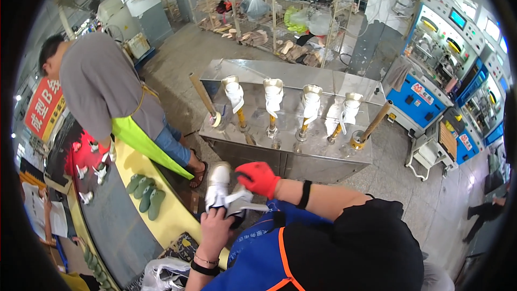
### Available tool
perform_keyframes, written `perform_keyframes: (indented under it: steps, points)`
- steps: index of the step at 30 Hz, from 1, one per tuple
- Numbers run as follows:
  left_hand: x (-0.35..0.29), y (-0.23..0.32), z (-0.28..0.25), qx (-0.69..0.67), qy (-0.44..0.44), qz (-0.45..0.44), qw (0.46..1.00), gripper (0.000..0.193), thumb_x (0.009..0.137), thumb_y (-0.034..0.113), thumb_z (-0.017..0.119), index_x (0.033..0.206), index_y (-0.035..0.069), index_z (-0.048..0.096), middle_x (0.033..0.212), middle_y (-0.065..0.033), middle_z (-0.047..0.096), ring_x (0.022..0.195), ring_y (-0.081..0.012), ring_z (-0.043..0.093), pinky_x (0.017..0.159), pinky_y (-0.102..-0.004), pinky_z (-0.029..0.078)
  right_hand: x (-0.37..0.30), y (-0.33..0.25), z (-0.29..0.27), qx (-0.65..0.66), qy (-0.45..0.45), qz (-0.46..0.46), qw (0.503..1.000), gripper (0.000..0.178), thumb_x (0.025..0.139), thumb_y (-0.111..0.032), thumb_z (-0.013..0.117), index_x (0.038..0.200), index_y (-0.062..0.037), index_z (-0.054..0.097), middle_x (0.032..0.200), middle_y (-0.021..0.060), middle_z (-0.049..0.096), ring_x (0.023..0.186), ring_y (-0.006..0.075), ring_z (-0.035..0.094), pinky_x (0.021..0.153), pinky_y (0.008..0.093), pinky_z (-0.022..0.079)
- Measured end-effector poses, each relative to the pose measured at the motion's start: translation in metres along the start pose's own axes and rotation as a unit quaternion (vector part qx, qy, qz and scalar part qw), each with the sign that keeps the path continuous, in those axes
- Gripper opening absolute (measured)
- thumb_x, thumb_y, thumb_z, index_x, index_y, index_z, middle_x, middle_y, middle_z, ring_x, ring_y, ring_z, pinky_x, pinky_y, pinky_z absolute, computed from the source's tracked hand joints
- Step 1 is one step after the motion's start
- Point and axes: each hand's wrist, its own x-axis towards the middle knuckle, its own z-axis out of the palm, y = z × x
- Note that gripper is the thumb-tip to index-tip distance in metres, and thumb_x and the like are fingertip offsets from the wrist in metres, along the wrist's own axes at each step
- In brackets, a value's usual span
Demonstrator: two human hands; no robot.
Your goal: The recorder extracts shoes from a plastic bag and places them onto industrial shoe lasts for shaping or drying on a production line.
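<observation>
A white shoe (217, 186) with a dark collar sits in front of me, its toe pointing away. My bare left hand (215, 230) is closed around its collar end. Beside its right side is my right hand (259, 179) in a red glove with dark fingertips, fingers curled together. Whatever may be in the glove's fingers is hidden. A white strip (253, 206), perhaps a tongue or lace, runs to the right from the shoe under the glove. A second pale shape next to the shoe is partly covered.
Ahead stands a steel bench (237, 70) with several white shoe uppers (272, 97) on upright posts. Green shoe lasts (153, 205) lie on the yellow conveyor edge (132, 167) at left. A person in grey (107, 81) works there. Blue machines (420, 97) stand right.
</observation>
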Motion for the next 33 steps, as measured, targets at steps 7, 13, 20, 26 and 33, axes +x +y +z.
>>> perform_keyframes:
  steps: [7,13,20,26,33]
  points:
    - [-0.103,-0.044,0.115,0.025,0.041,-0.398,0.916,0.038,0.057,0.035,0.083,0.087,0.016,0.069,0.104,-0.012,0.054,0.101,-0.0351,0.051,0.081,-0.0492,0.042,-0.009,0.102,-0.172,-0.212,0.617,0.169,0.739,0.06,0.078,-0.015,0.074,0.13,0.0001,0.048,0.124,0.0209,0.052,0.115,0.0345,0.052,0.098,0.043,0.041]
    - [-0.175,-0.055,0.187,-0.086,-0.084,-0.499,0.858,0.042,0.065,0.046,0.078,0.095,0.017,0.07,0.109,-0.0218,0.053,0.107,-0.0429,0.051,0.086,-0.0504,0.048,-0.026,0.115,-0.266,-0.245,0.467,0.3,0.795,0.051,0.079,-0.016,0.074,0.126,-0.0104,0.055,0.13,0.0127,0.054,0.117,0.0288,0.055,0.098,0.0378,0.043]
    - [-0.178,-0.052,0.206,-0.007,-0.148,-0.429,0.891,0.039,0.084,0.034,0.058,0.115,0.012,0.065,0.094,-0.0179,0.069,0.099,-0.0332,0.062,0.082,-0.0465,0.048,-0.019,0.016,-0.312,-0.416,0.523,-0.051,0.742,0.034,0.076,-0.009,0.069,0.107,-0.0025,0.057,0.109,0.0154,0.062,0.096,0.0342,0.062,0.084,0.0384,0.049]
    - [-0.177,-0.062,0.219,0.005,-0.186,-0.424,0.886,0.04,0.084,0.035,0.057,0.116,0.013,0.065,0.093,-0.0167,0.069,0.096,-0.0327,0.062,0.081,-0.0455,0.047,0.025,-0.002,-0.258,-0.339,0.241,0.278,0.866,0.064,0.083,-0.031,0.065,0.141,-0.0216,0.04,0.092,0.015,0.067,0.082,0.0319,0.065,0.076,0.0421,0.05]
    - [-0.173,-0.055,0.212,-0.027,-0.192,-0.409,0.892,0.052,0.084,0.047,0.054,0.122,0.012,0.062,0.104,-0.0175,0.066,0.101,-0.0335,0.055,0.086,-0.0459,0.042,0.058,0.093,-0.226,-0.403,0.101,0.36,0.836,0.063,0.084,-0.049,0.064,0.134,-0.0152,0.045,0.114,0.0162,0.065,0.104,0.0339,0.063,0.087,0.0436,0.049]
